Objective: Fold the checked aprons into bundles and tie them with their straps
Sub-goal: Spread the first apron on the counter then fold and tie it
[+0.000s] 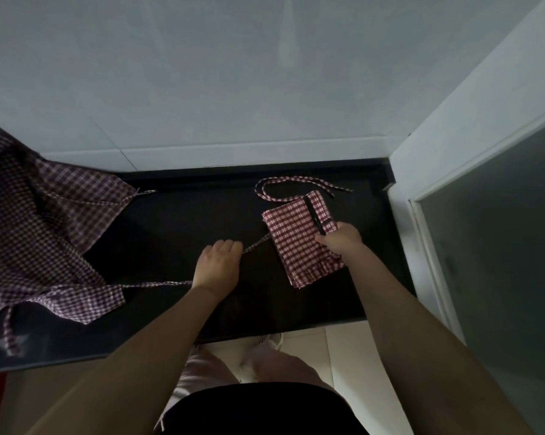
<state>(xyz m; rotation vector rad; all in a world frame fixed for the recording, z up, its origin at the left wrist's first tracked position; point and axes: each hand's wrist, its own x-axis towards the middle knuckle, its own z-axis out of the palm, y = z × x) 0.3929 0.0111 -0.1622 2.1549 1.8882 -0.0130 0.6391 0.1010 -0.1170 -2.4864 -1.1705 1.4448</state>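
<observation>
A red-and-white checked apron point(297, 238) lies folded into a flat bundle on the black counter point(183, 221), right of centre. My right hand point(340, 239) grips its right edge by a dark trim band. One strap point(256, 245) runs taut from the bundle's left side into my left hand point(218, 262), whose curled fingers hold it. That strap's tail trails left from under my wrist. Another strap point(291, 183) loops loose behind the bundle. A second, darker checked apron point(41, 227) lies spread and crumpled at the left.
A white wall rises behind the counter. A white frame with a frosted glass panel point(491, 233) closes off the right side. The counter's front edge runs near my body, with pale floor tiles point(346, 350) below.
</observation>
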